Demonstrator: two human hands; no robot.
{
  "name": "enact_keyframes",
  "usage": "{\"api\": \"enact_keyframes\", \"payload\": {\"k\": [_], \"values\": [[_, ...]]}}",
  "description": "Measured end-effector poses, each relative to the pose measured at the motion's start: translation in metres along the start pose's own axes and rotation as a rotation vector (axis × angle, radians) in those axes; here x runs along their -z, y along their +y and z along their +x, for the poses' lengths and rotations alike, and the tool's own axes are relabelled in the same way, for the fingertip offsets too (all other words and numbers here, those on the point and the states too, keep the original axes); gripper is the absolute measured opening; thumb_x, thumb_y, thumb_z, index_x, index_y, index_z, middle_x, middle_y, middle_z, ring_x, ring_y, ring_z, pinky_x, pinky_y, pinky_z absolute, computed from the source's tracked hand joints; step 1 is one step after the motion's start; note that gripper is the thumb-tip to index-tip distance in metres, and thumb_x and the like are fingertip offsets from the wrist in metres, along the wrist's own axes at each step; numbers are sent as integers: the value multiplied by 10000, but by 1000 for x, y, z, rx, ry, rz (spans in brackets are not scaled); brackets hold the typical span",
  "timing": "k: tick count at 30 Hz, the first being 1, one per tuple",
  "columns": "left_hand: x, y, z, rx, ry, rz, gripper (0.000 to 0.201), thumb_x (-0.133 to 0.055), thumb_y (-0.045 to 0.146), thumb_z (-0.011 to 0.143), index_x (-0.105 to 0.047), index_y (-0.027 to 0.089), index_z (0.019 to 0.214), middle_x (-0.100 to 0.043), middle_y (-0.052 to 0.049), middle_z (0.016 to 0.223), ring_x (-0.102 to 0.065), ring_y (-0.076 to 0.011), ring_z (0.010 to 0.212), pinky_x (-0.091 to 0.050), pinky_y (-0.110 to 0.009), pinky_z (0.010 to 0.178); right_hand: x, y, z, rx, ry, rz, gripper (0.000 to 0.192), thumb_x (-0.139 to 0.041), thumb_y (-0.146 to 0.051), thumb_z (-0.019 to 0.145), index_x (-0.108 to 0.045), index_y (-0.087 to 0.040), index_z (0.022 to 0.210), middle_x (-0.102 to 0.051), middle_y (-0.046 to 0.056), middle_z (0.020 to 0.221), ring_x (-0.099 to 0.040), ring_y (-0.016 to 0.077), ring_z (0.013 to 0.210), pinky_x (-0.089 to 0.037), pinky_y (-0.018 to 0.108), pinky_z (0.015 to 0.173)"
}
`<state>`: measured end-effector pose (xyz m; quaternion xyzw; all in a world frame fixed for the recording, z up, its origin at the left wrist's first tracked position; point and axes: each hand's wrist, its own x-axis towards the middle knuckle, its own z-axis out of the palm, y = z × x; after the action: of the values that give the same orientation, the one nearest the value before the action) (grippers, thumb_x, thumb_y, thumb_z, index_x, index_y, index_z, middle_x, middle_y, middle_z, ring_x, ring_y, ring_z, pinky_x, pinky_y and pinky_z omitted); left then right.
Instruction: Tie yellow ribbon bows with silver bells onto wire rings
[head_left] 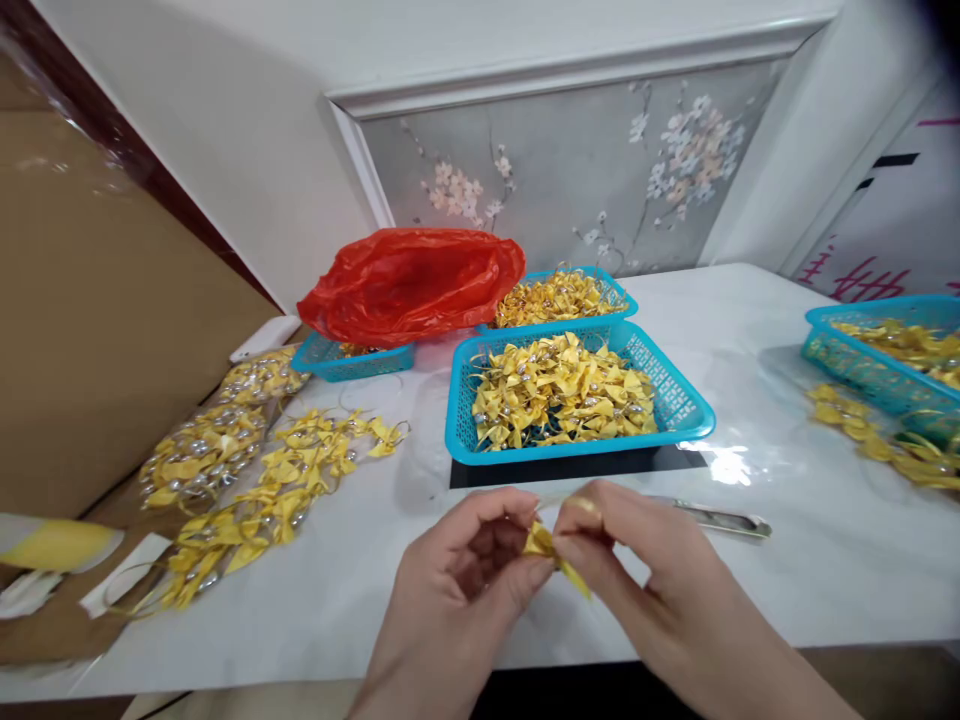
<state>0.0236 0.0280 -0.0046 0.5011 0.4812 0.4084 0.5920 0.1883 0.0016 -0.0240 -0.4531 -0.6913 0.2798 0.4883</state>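
Note:
Near the table's front edge, my left hand (472, 580) pinches a small yellow ribbon bow (538, 541) between thumb and fingers. My right hand (645, 580) is closed on the other side of the same bow, thumb against fingertips, and a ribbon end hangs below. Much of the bow is hidden by my fingers. Just behind my hands stands a blue plastic basket (585, 458) heaped with similar yellow bows (562, 390), some with silvery beads. A metal tool, perhaps tweezers (724, 520), lies on the table, partly covered by my right hand.
A red plastic bag (405, 285) rests over a blue basket (352, 362) at the back left. Another filled basket (619, 300) stands behind the middle one, and one more (840, 345) at the right. Strung yellow bows (277, 490) lie left, beside cardboard (97, 300). A framed panel closes the back.

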Motion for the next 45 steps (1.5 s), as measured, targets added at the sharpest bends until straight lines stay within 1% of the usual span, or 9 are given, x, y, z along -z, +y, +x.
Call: {"api": "enact_keyframes", "payload": {"k": [4,9,13,18,24,29,34,40,45], "values": [[11,-3,1,27,-52,-50,226,-822,217,741,-750,241,954,-754,-4,829,-674,-153,792,-540,-219,725,1,6,5,-380,-124,428,243,-507,-323,981,-537,-191,780,-553,-43,630,-536,87,539,-481,188,530],[10,-8,1,-31,0,2,194,-793,201,758,-750,241,944,-746,-9,830,-678,-160,772,-538,-225,696,-2,9,1,-408,-172,455,192,-521,-319,973,-593,-184,857,-585,-20,712,-555,98,630,-490,196,588],[6,-12,0,-115,21,35,207,-777,172,748,-759,265,932,-723,-8,898,-685,-162,771,-557,-230,679,-4,6,1,-335,-186,249,41,-592,-218,909,-622,-212,936,-632,-21,778,-572,119,685,-468,219,628],[5,-9,-3,-122,-2,79,234,-756,138,746,-754,273,938,-695,3,884,-651,-136,726,-535,-215,659,-5,5,-1,-230,-88,141,191,-514,-287,968,-635,-208,842,-604,-12,711,-533,126,619,-429,224,565],[11,-2,-3,27,-58,34,166,-785,239,771,-737,243,930,-683,13,806,-607,-139,776,-489,-216,712,-7,7,-4,-239,28,175,206,-514,-295,978,-622,-206,827,-593,-17,714,-543,111,616,-446,188,549],[8,-10,-12,159,-195,-48,361,-795,492,739,-712,184,909,-652,0,743,-566,-135,691,-440,-239,661,-5,8,-6,-120,91,78,163,-515,-265,978,-634,-218,877,-641,-9,749,-590,117,628,-477,186,558],[-3,-22,-14,269,-247,-207,397,-775,515,751,-638,161,632,-549,27,579,-452,-95,538,-356,-236,566,-6,9,-6,-75,20,75,176,-467,-199,993,-608,-231,894,-652,-23,774,-617,107,653,-490,184,609],[6,-18,-5,373,-160,-346,212,-809,295,684,-658,156,633,-518,39,547,-420,-94,547,-332,-226,569,2,12,-7,-42,-137,-57,188,-456,-141,992,-548,-241,863,-574,-57,718,-540,89,618,-423,173,574],[10,-7,-2,359,-251,-332,255,-709,262,768,-571,157,582,-429,62,502,-333,-78,498,-331,-213,534,3,12,-5,158,-126,-190,190,-443,-70,973,-512,-234,905,-534,-43,749,-533,90,651,-422,175,599]]}}
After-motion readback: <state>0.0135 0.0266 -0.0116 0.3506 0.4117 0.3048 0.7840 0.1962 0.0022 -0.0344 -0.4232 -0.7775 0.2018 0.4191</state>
